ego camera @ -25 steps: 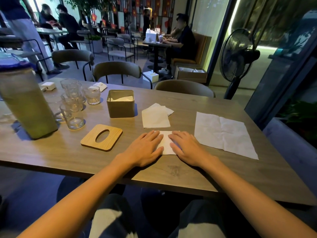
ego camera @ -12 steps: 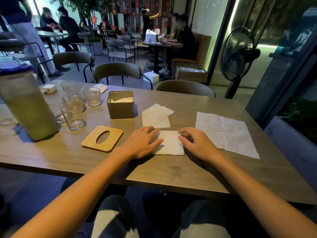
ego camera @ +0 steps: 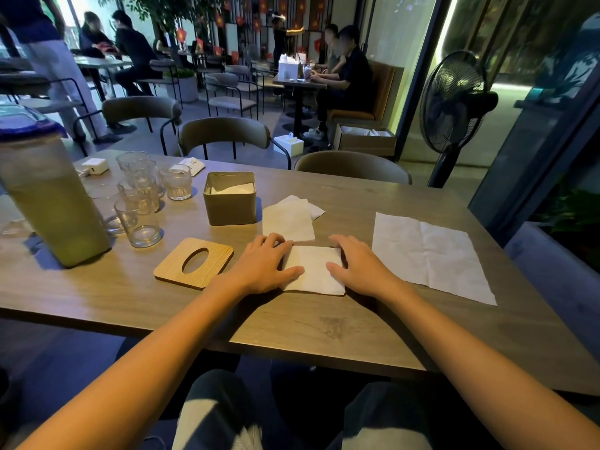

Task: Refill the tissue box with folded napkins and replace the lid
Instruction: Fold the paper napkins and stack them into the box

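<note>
A folded white napkin (ego camera: 315,269) lies flat on the wooden table (ego camera: 324,323) in front of me. My left hand (ego camera: 264,264) presses on its left edge and my right hand (ego camera: 358,264) on its right edge, fingers spread. Just behind it sits a small pile of folded napkins (ego camera: 289,217). The olive tissue box (ego camera: 230,203) stands open further back, with white napkins inside. Its wooden lid (ego camera: 193,263), with an oval slot, lies flat to the left of my left hand. An unfolded napkin (ego camera: 428,254) is spread out on the right.
A tall jug of greenish drink (ego camera: 48,196) and several empty glasses (ego camera: 139,196) stand at the left. Chairs (ego camera: 352,165) line the far side of the table, with a standing fan (ego camera: 454,102) beyond. People sit at other tables.
Both hands slid apart from the napkin's middle to its left and right edges, leaving its centre uncovered. The napkin stays flat on the table.
</note>
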